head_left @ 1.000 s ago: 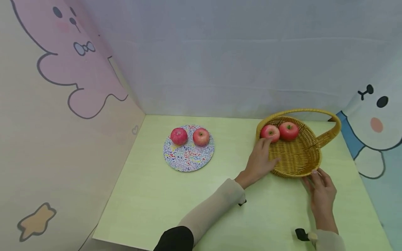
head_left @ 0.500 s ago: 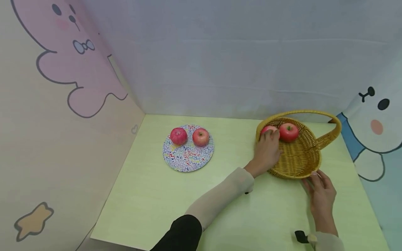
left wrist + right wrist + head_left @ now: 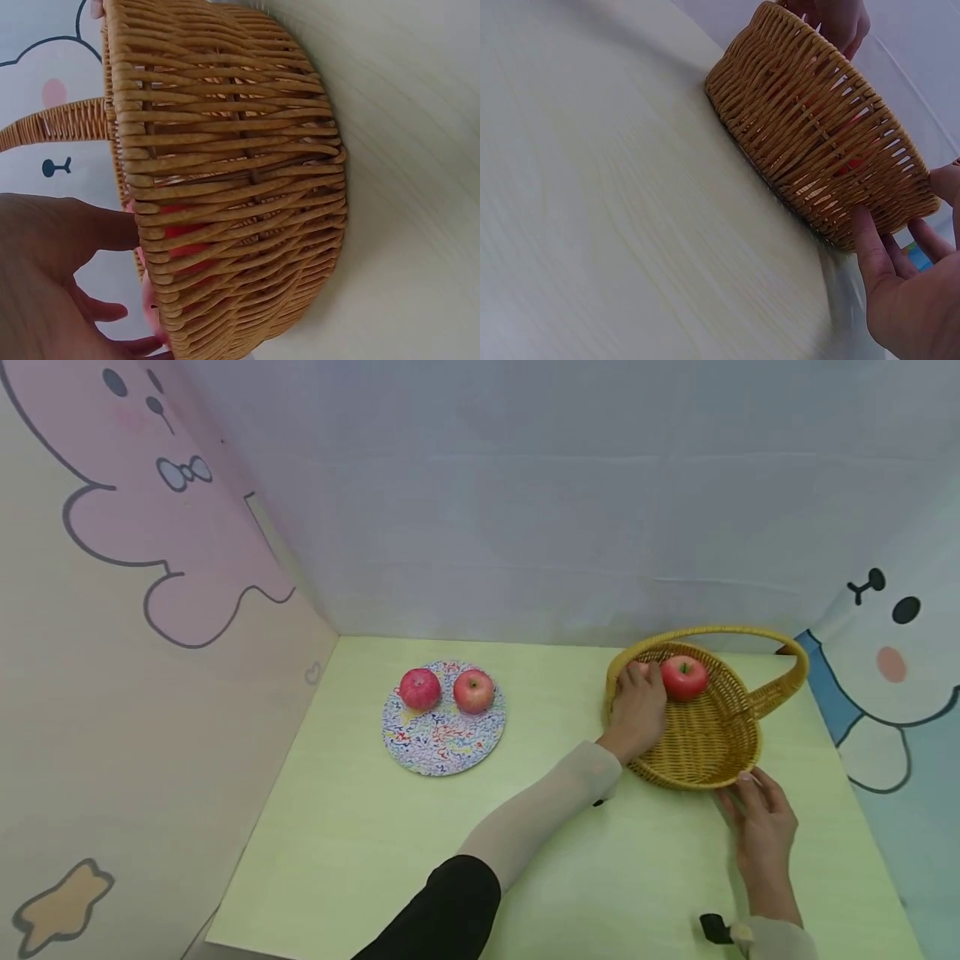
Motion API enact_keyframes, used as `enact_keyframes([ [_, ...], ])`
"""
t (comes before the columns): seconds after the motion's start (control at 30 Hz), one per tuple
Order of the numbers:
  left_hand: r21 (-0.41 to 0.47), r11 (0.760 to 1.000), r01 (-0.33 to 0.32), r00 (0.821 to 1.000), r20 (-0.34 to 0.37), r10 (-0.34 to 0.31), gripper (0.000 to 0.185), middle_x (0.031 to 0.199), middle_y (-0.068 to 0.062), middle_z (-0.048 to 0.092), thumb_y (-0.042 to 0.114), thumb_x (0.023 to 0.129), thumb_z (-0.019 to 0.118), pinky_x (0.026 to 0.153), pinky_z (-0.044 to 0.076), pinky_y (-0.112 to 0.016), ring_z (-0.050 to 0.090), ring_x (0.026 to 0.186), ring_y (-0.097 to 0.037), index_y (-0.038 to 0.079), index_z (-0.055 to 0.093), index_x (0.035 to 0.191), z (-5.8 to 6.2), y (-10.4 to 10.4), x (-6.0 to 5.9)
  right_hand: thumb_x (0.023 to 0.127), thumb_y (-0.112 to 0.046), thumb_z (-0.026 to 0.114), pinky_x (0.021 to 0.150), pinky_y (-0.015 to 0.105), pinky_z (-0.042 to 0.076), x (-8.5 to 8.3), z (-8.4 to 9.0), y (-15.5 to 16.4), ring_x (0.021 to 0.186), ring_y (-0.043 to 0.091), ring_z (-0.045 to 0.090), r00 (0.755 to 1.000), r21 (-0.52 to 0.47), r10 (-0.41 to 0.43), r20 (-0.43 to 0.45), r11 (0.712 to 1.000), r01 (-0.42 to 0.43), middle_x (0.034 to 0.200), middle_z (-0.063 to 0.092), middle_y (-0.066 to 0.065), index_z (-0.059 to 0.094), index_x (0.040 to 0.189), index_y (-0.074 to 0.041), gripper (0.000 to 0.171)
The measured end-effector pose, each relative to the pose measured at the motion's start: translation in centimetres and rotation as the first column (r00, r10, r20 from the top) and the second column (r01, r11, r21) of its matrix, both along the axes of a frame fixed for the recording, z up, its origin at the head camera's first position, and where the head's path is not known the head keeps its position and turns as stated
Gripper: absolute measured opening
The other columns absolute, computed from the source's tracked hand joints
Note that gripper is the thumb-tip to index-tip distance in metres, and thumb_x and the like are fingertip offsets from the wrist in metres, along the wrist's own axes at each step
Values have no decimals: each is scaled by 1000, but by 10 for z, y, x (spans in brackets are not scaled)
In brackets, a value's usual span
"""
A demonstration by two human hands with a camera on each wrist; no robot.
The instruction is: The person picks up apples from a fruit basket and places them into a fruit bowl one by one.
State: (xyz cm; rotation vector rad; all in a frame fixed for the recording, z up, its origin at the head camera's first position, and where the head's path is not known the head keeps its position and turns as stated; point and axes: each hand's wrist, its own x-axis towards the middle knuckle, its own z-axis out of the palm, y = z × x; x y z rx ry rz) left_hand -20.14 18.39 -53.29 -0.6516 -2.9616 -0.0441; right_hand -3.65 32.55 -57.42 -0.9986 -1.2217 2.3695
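Observation:
A yellow wicker basket (image 3: 701,752) with an arched handle stands at the right of the table. Inside, near its back wall, lies a red apple (image 3: 684,677). My left hand (image 3: 640,718) reaches over the basket's left rim, its fingers curled on a second apple (image 3: 152,306), which is mostly hidden beneath them. In the left wrist view, red shows through the weave below the fingers. At the basket's front right, my right hand (image 3: 767,831) holds the wall, thumb at the rim and fingers (image 3: 870,244) against the outside.
A round plate (image 3: 442,752) with a multicolour pattern lies to the left, bearing a darker red apple (image 3: 420,689) and a paler apple (image 3: 474,692). A pale wall (image 3: 480,527) rises behind the table (image 3: 360,860); cartoon-printed panels flank both sides.
My left hand has moved up and right from the basket's rim onto the left apple, covering it, and its fingers have curled. My right hand stays at the basket. The view has shifted slightly.

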Motion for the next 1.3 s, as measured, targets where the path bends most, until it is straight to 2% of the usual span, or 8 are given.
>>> enact_keyframes([
  [0.1,30,1000,-3,1000,14,3,57,130,-12,50,26,104,52,88,45,-23,44,106,-19,7,34,156,-3,1,-5,98,-16,72,78,22,63,1,0,-1,102,5,73,1000,-5,12,16,1000,-12,122,69,-6,58,146,-15,50],
  [0.27,49,999,5,1000,20,-6,39,113,-3,52,24,103,54,77,40,-21,42,94,-14,9,42,137,-6,3,-13,97,-16,72,76,22,63,0,-1,-1,101,6,74,1000,8,5,3,1000,-5,120,71,-6,59,145,-13,50],
  [0.33,10,1000,6,1000,1,-6,38,111,-1,52,26,102,54,77,39,-20,43,93,-13,10,43,134,-6,4,-15,97,-16,73,76,22,63,0,-1,0,101,6,74,1000,15,8,2,1000,-8,120,71,-6,58,146,-13,51],
  [0.6,-150,989,-3,995,-102,-12,50,118,1,53,34,101,56,75,43,-19,47,98,-11,8,42,141,-13,7,-18,97,-17,73,76,22,63,0,-1,0,101,5,74,1000,24,4,13,1000,-4,121,70,-6,59,146,-14,51],
  [0.87,-222,972,-80,980,-196,36,56,133,0,56,38,105,52,79,47,-16,50,106,-10,8,42,152,-15,11,-15,98,-14,72,76,23,64,0,-2,-1,101,7,75,1000,11,1,-28,1000,-1,120,71,-4,59,145,-12,49],
  [0.97,-232,967,-102,977,-205,54,59,137,-1,55,41,105,54,84,50,-14,51,111,-11,9,42,153,-16,12,-12,97,-15,73,76,23,63,-1,-2,-2,101,6,75,1000,18,-2,-26,1000,3,120,71,-4,60,143,-12,48],
  [1.17,-201,977,-74,985,-170,40,69,145,-9,52,44,99,63,100,53,-19,53,125,-20,10,41,156,-14,9,-2,96,-16,74,75,22,63,-1,-3,-4,101,6,74,1000,29,-13,-16,999,14,121,71,-4,61,144,-12,49],
  [1.3,-117,993,-24,994,-104,12,68,143,-12,48,37,99,64,103,52,-22,52,123,-23,8,40,155,-12,4,1,96,-16,75,75,23,64,-1,-4,-3,100,7,75,1000,24,-17,-20,1000,18,119,71,-2,61,143,-11,49],
])
